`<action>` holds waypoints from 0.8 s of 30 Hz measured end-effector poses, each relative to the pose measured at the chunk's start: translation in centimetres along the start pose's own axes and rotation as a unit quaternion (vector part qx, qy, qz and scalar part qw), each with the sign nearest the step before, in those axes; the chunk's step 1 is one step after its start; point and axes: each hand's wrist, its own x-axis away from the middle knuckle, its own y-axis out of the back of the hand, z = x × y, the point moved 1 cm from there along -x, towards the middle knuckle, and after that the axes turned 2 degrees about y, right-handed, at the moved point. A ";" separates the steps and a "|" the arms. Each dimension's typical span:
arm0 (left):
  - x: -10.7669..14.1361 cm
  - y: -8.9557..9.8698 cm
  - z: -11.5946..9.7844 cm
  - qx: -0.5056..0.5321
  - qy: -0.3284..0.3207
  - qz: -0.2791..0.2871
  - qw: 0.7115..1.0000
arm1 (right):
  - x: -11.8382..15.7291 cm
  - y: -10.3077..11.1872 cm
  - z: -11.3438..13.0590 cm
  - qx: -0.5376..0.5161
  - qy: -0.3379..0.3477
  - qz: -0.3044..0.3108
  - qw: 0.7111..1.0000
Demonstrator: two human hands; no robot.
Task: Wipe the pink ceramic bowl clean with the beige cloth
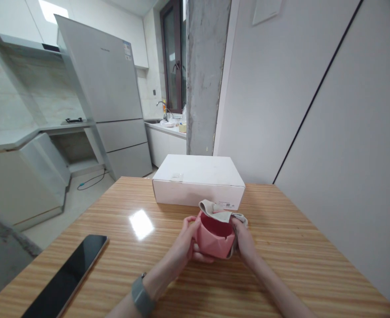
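A pink faceted bowl (pixel 213 243), with a small notch in its rim like an ashtray's, is held tilted above the table, its hollow partly facing me. My left hand (pixel 189 240) is closed around its left side, fingers reaching underneath. A light grey-beige cloth (pixel 215 212) drapes along the bowl's far rim and down its right side. My right hand (pixel 244 238) is closed on this cloth and presses it against the bowl's right wall. Some right-hand fingers are hidden behind the cloth and bowl.
A white cardboard box (pixel 198 176) stands just behind my hands on the wood-grain table (pixel 301 256). At the left front lies a black smartphone (pixel 69 274). Beyond the table are a grey fridge (pixel 105 79) and a concrete pillar (pixel 206 75); a white wall (pixel 341 145) runs along the right.
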 end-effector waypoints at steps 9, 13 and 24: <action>-0.2 1.0 0.6 -0.019 0.050 0.078 0.996 | 0.5 -0.4 0.8 -0.015 -0.076 0.072 0.994; -0.6 0.8 0.2 -0.038 0.011 -0.020 0.999 | 1.1 -1.2 0.2 -0.016 -0.044 0.045 0.998; 0.7 -0.5 0.0 0.032 -0.091 -0.006 0.995 | 1.8 -1.3 0.4 0.045 0.076 -0.001 0.996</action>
